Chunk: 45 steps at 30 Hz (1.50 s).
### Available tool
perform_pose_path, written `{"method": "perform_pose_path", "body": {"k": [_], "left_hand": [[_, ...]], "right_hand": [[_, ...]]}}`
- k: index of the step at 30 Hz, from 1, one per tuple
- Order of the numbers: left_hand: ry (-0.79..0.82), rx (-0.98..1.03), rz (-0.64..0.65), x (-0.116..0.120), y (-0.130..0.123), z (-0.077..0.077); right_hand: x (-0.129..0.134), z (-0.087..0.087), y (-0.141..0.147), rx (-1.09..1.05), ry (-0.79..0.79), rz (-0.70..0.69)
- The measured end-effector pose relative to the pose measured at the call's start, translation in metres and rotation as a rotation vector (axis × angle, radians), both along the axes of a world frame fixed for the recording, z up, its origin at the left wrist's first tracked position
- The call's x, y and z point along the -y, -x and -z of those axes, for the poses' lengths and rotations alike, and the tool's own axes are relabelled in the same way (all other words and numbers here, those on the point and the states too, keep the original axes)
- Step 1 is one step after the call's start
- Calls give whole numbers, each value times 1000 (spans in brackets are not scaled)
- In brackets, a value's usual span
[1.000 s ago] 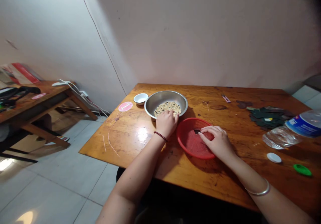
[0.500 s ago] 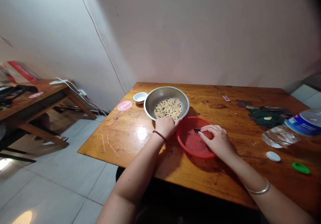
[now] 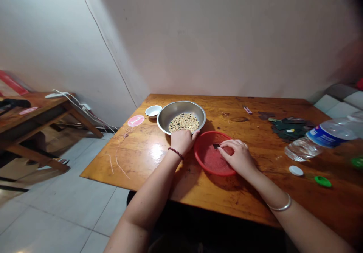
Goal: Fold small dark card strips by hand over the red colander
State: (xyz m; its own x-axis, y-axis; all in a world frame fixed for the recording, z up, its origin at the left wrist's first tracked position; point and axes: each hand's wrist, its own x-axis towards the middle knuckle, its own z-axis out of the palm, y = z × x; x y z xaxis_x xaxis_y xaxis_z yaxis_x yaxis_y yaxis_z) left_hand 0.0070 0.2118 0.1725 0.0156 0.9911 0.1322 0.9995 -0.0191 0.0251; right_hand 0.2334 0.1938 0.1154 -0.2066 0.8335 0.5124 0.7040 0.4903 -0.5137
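A wide metal bowl (image 3: pixel 181 106) holds pale beans (image 3: pixel 183 122) mixed with dark ones. My left hand (image 3: pixel 181 141), with a dark red bead bracelet at the wrist, is closed at the bowl's near rim; its fingertips are hidden and the thumb points right. Just right of the bowl, a red plastic basket (image 3: pixel 208 169) stands near the table's front edge. Over its inside, my right hand (image 3: pixel 236 154) pinches a small, flat dark piece (image 3: pixel 216 146) between thumb and fingers. A silver bangle circles the right wrist.
A small white bowl (image 3: pixel 153 111) and pink round sign (image 3: pixel 136 121) lie left. Loose strings (image 3: pixel 117 158) trail nearby. Rightward are a pile of dark green pieces (image 3: pixel 289 128), a box cutter (image 3: pixel 247 110), a large plastic bottle (image 3: pixel 320 135), a white lid (image 3: pixel 296 170) and a green lid (image 3: pixel 323 181).
The head view has turned slightly right, so everything sits further left in the picture. Both hands keep nearly the same places at the bowl and the basket.
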Motion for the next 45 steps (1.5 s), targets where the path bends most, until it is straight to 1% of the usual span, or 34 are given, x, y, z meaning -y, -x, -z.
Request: {"method": "perform_pose_path", "body": {"k": [6,13,25,32,45], "left_hand": [[-13,-10,1,-3,2,-1],[-52,-24,5,-2,3,-4],[-97,-10,-24,-5,3,0],[-123,-12,-12,-5,3,3],[-145,-17,-23,-5,3,4]], "right_hand": [[0,-4,3,4,9,4],[0,-4,6,-1,11,12],[0,-5,6,-8,37,1],[1,-5,7,-1,46,13],[-1,-2,6,-5,43,12]]}}
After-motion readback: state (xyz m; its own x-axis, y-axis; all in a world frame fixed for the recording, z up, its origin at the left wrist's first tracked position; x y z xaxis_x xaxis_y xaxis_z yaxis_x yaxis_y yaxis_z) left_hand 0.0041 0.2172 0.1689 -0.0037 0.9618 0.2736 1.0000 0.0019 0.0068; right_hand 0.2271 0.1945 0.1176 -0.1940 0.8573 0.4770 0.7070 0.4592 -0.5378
